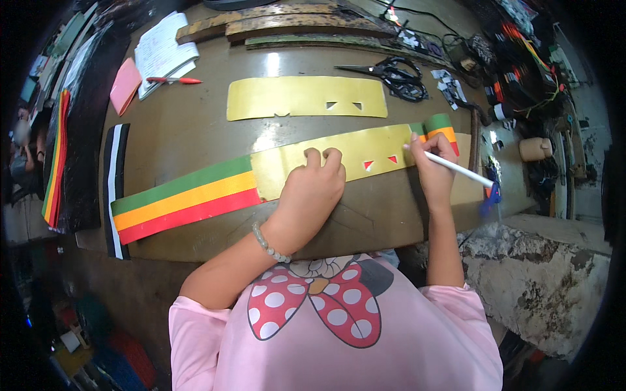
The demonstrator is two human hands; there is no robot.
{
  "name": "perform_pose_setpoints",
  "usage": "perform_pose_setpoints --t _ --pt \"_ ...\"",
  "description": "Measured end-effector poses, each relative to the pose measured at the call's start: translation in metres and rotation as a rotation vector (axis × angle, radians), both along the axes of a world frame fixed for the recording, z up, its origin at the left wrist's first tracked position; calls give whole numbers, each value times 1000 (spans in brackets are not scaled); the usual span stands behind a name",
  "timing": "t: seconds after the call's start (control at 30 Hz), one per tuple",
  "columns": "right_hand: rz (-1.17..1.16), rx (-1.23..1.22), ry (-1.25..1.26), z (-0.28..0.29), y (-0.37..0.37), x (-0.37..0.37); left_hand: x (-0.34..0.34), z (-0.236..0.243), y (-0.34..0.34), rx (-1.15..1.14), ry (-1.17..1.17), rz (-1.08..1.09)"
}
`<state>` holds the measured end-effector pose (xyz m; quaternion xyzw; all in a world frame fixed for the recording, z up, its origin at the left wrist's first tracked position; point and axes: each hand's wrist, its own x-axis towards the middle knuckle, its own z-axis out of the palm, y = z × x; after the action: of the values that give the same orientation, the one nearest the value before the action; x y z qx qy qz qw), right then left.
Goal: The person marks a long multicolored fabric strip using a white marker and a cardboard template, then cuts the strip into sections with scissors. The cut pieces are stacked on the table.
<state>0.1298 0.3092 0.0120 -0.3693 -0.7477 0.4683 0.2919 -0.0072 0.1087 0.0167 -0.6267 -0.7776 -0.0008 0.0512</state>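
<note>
A yellow template (297,154) with two triangular cut-outs lies on a green, orange and red striped band (189,199); red shows through the holes. My left hand (312,189) presses the template down from above, its visible fingers bent and slightly apart, its thumb hidden. In my right hand (433,166) is a white pen (460,171), pinched with its tip at the template's right end. Beyond that end, the band continues into a rolled portion (441,130). A second yellow template (287,98) with similar cut-outs and an edge notch lies farther back.
Black scissors (398,77) lie at the back right beside small scraps (448,88). Wooden bars (287,27) line the far side. Papers (166,52), a red pen (175,80) and a pink folded sheet (125,85) sit back left. A black-and-white strip (115,189) crosses the table's left end.
</note>
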Motion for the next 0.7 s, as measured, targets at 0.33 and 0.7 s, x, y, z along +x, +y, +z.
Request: perform_pose_setpoints --t 0.33,0.7 --pt "246 172 -52 -18 -35 -13 5 1 7 66 -3 25" --pt "58 -51 29 -5 15 -6 13 4 24 96 29 -26"
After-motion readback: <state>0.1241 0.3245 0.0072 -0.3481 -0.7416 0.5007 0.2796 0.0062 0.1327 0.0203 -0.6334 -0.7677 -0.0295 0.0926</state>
